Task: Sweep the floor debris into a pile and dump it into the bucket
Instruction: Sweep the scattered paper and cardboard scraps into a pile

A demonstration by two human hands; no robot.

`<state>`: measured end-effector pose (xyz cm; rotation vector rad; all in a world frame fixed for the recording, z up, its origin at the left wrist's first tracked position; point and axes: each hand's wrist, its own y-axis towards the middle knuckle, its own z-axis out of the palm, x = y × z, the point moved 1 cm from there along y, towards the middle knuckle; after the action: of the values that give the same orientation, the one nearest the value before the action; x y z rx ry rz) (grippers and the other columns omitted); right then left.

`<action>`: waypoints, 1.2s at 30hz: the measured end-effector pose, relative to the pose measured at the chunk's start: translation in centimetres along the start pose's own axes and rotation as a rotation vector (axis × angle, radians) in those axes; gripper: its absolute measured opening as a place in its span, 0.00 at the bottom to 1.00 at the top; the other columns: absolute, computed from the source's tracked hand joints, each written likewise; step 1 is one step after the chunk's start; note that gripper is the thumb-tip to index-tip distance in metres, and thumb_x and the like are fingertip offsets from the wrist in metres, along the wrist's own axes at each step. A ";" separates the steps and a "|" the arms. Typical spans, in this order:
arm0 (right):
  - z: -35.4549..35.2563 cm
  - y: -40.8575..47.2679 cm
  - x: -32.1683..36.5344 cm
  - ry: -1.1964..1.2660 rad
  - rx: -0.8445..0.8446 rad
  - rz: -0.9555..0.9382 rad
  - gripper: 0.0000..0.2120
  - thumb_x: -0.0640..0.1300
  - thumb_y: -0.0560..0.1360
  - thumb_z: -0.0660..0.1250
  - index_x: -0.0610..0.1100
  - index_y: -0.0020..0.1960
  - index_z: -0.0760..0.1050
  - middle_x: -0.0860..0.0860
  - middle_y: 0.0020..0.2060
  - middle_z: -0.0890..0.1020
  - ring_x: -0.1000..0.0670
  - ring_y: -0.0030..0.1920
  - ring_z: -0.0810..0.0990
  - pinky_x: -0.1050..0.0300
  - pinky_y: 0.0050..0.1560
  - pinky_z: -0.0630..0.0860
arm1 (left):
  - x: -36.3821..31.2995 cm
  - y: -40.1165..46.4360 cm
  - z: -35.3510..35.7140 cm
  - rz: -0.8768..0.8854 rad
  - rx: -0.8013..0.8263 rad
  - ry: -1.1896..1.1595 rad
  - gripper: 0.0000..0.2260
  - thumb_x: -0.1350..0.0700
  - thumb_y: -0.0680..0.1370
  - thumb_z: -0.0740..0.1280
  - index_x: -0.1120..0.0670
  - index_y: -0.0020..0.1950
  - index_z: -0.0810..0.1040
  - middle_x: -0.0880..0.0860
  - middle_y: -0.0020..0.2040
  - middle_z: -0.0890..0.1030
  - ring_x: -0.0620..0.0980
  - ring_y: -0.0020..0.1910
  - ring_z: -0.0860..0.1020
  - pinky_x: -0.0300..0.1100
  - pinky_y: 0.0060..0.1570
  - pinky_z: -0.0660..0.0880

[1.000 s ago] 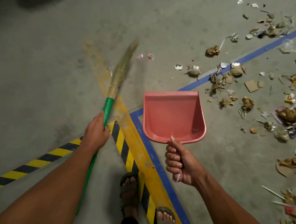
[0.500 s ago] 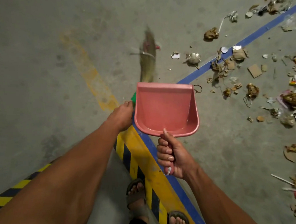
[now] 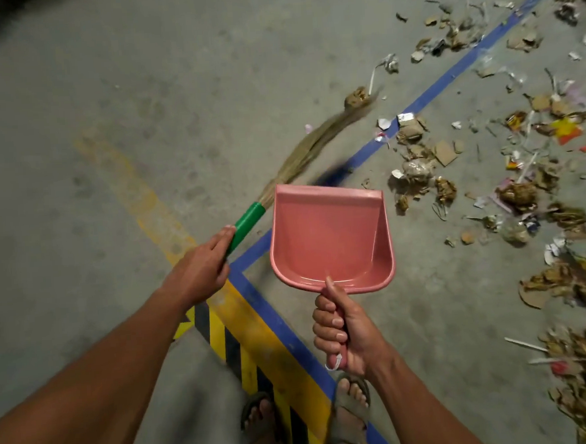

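My left hand (image 3: 201,267) grips broom (image 3: 314,148), flicking debris (image 3: 419,176) right of dustpan (image 3: 330,235); right hand (image 3: 346,335) grips dustpan, raised clear.

left hand (image 3: 202,268): bare concrete floor (image 3: 73,132) lies open to its left and ahead | its right: pink dustpan (image 3: 330,236) blocks, just beside | right hand (image 3: 343,335): scattered debris (image 3: 523,190) crowds the floor to its right and ahead-right | between hands: taped lines (image 3: 256,320), flat, no obstacle | below: sandalled feet (image 3: 351,407)
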<state>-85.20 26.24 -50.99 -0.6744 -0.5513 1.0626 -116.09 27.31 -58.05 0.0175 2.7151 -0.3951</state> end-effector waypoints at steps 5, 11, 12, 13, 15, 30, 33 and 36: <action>-3.0 -0.1 2.2 -0.007 0.019 -0.006 0.22 0.59 0.83 0.63 0.47 0.37 0.65 0.54 0.23 0.60 0.58 0.18 0.58 0.65 0.18 0.54 | -2.4 6.2 1.7 -0.207 0.065 -0.010 0.27 0.59 0.77 0.67 0.62 0.76 0.67 0.65 0.71 0.74 0.67 0.64 0.77 0.57 0.63 0.75; -9.5 -2.1 5.4 0.030 0.013 -0.041 0.21 0.58 0.83 0.64 0.47 0.37 0.65 0.54 0.23 0.61 0.58 0.18 0.59 0.64 0.19 0.52 | -10.6 11.1 7.2 -0.132 0.275 0.059 0.24 0.58 0.77 0.66 0.60 0.72 0.68 0.63 0.67 0.77 0.66 0.62 0.78 0.55 0.60 0.76; -10.6 -2.8 5.8 0.046 0.005 -0.054 0.22 0.58 0.83 0.64 0.47 0.37 0.65 0.54 0.23 0.61 0.58 0.18 0.59 0.64 0.19 0.53 | -12.3 11.3 8.3 -0.088 0.296 0.055 0.27 0.59 0.76 0.65 0.61 0.75 0.66 0.63 0.70 0.75 0.66 0.64 0.77 0.54 0.62 0.75; -11.7 -3.6 6.3 0.064 -0.005 -0.065 0.22 0.58 0.83 0.65 0.47 0.37 0.65 0.54 0.23 0.61 0.58 0.18 0.59 0.64 0.19 0.54 | -14.1 11.4 9.1 -0.049 0.324 0.052 0.29 0.59 0.77 0.65 0.60 0.77 0.64 0.62 0.73 0.73 0.65 0.66 0.76 0.53 0.63 0.74; -13.5 -5.1 6.9 0.095 -0.028 -0.084 0.22 0.58 0.83 0.66 0.47 0.37 0.65 0.54 0.23 0.61 0.58 0.18 0.60 0.63 0.18 0.55 | -17.1 11.4 10.2 0.033 0.383 0.045 0.32 0.59 0.79 0.65 0.57 0.82 0.59 0.58 0.77 0.69 0.61 0.69 0.74 0.51 0.65 0.72; -10.5 -7.7 13.6 0.082 0.036 -0.156 0.22 0.57 0.84 0.63 0.47 0.37 0.65 0.54 0.23 0.60 0.58 0.18 0.59 0.64 0.18 0.55 | -15.8 15.6 0.1 -0.053 -0.043 0.027 0.30 0.62 0.77 0.67 0.62 0.79 0.65 0.65 0.73 0.73 0.67 0.63 0.78 0.55 0.62 0.75; -9.0 -5.4 14.5 0.046 0.074 -0.132 0.22 0.58 0.83 0.63 0.47 0.37 0.65 0.54 0.23 0.60 0.58 0.18 0.59 0.64 0.18 0.54 | -13.0 17.4 -1.0 -0.288 -0.096 0.041 0.26 0.60 0.78 0.66 0.62 0.75 0.66 0.67 0.68 0.72 0.69 0.61 0.75 0.59 0.61 0.74; -8.6 -3.2 14.8 0.007 0.108 -0.099 0.22 0.59 0.83 0.63 0.47 0.37 0.65 0.54 0.23 0.61 0.58 0.19 0.58 0.64 0.19 0.53 | -11.1 19.2 -1.0 -0.502 -0.068 0.040 0.22 0.59 0.78 0.67 0.64 0.70 0.68 0.67 0.66 0.73 0.69 0.62 0.74 0.58 0.61 0.73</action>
<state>-71.52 36.78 -53.13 -0.5508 -0.5124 0.9893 -104.93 46.49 -58.07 -0.6901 2.7464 -0.4423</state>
